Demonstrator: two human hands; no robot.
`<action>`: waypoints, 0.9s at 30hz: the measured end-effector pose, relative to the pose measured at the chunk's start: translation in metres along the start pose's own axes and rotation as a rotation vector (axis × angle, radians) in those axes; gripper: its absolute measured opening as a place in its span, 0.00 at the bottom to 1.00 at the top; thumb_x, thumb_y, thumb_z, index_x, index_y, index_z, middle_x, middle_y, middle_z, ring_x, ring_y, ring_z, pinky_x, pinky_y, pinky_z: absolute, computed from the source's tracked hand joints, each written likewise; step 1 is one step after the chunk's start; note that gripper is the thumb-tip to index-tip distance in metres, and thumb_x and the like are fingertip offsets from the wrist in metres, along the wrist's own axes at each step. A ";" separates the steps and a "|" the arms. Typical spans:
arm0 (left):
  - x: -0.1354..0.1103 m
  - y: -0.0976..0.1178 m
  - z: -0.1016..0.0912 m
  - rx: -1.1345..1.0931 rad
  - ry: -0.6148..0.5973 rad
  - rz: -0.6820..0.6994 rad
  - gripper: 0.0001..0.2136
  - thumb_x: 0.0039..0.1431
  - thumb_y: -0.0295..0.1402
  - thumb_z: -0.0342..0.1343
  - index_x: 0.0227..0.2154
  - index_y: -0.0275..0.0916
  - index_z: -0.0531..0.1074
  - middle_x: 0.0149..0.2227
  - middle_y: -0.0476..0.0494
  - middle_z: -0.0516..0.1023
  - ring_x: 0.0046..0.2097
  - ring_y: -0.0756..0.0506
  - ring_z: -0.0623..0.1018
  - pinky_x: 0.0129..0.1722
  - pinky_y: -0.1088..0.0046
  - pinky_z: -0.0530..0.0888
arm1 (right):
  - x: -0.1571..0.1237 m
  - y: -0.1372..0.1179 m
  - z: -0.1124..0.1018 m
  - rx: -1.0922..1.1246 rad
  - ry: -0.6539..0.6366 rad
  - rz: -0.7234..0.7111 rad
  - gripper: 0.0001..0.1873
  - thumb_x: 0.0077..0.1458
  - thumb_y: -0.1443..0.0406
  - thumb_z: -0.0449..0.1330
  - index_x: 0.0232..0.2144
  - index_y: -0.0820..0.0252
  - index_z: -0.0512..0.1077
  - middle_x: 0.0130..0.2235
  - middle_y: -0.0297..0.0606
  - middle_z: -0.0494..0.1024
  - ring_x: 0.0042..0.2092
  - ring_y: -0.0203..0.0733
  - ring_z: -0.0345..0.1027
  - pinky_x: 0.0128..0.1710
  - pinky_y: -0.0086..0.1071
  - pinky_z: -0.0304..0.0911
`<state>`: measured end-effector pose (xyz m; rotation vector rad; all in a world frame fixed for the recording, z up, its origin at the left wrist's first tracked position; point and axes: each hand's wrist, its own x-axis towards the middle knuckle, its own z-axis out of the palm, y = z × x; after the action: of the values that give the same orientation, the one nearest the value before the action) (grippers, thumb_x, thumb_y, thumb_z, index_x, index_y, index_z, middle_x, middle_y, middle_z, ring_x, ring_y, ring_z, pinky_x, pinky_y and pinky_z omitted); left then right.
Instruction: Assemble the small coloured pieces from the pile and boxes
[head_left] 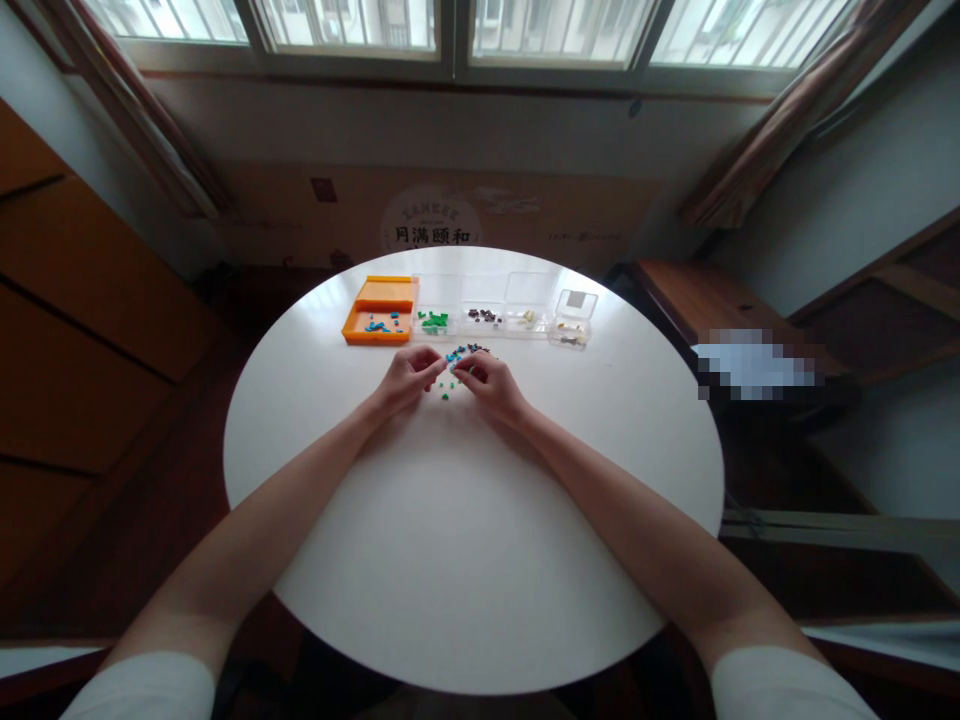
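Curling over the loose coloured pieces [463, 353], left hand [409, 378] and right hand [491, 385] may be pinching some, I cannot tell; one nudge could scatter them.

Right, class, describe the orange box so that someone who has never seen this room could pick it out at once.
Find the round white table under the window; along its far edge runs a row of small boxes. The orange box is the one at the left end, lid open, blue pieces inside. Its neighbours are all clear plastic; it alone is opaque orange.
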<state>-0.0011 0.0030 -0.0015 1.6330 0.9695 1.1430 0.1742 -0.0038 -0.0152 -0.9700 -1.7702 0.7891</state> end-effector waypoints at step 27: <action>-0.003 0.002 0.001 0.086 -0.093 -0.016 0.16 0.48 0.42 0.62 0.30 0.30 0.76 0.23 0.47 0.74 0.21 0.55 0.69 0.18 0.81 0.67 | -0.001 0.004 -0.001 0.139 0.039 0.059 0.13 0.48 0.57 0.64 0.30 0.61 0.74 0.28 0.35 0.73 0.27 0.32 0.64 0.27 0.28 0.59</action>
<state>-0.0008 -0.0003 -0.0006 1.7287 0.9817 1.0179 0.1766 -0.0029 -0.0183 -0.9422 -1.6371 0.9127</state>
